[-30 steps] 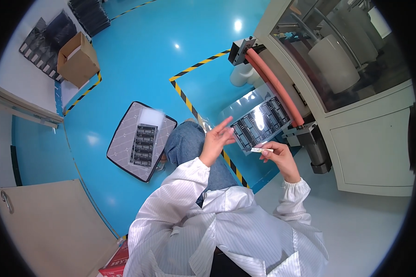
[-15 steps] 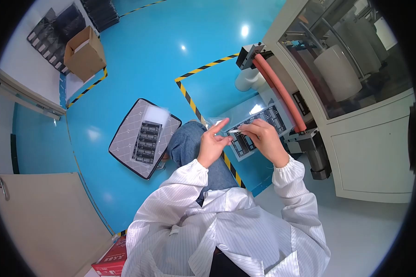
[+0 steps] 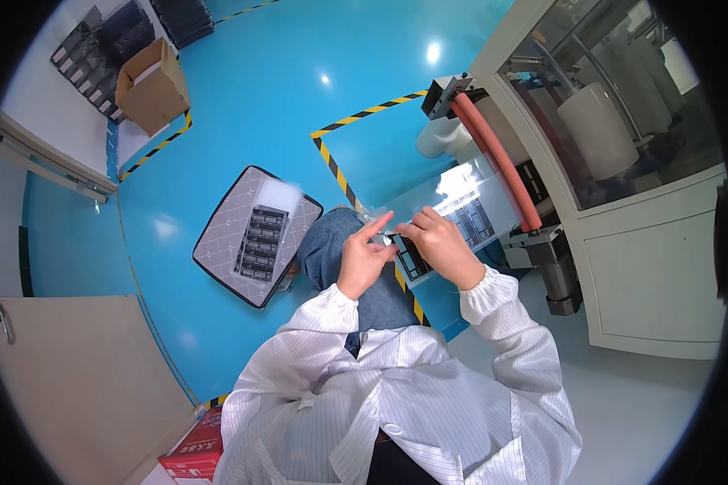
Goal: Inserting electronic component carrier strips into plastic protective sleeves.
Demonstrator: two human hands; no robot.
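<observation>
A clear film sheet with black printed panels (image 3: pixel 471 220) slopes from the machine toward my knees, its upper part washed out by glare. Over its near end, my right hand (image 3: pixel 441 246) has thumb and index finger pinched together; what lies between them is too small to make out. Just left of it, my left hand (image 3: pixel 362 260) is curled with the index finger pointing up, and crumpled clear film (image 3: pixel 372 216) shows behind that finger. A small pale bit sits between the two hands' fingertips. My jeans-covered knee (image 3: pixel 329 242) is underneath.
On a grey quilted pad (image 3: pixel 222 234) at left lies a stack of black-printed film pieces (image 3: pixel 263 242). The machine (image 3: pixel 647 267) with its orange roller (image 3: pixel 497 162) stands close on the right. A cardboard box (image 3: pixel 152 89), a door (image 3: pixel 73 372) and a red box (image 3: pixel 194 453) are farther left.
My right hand has moved left, closer to my left hand, and the pale thin piece at its fingertips is mostly hidden now. Glare on the printed film has grown and shifted.
</observation>
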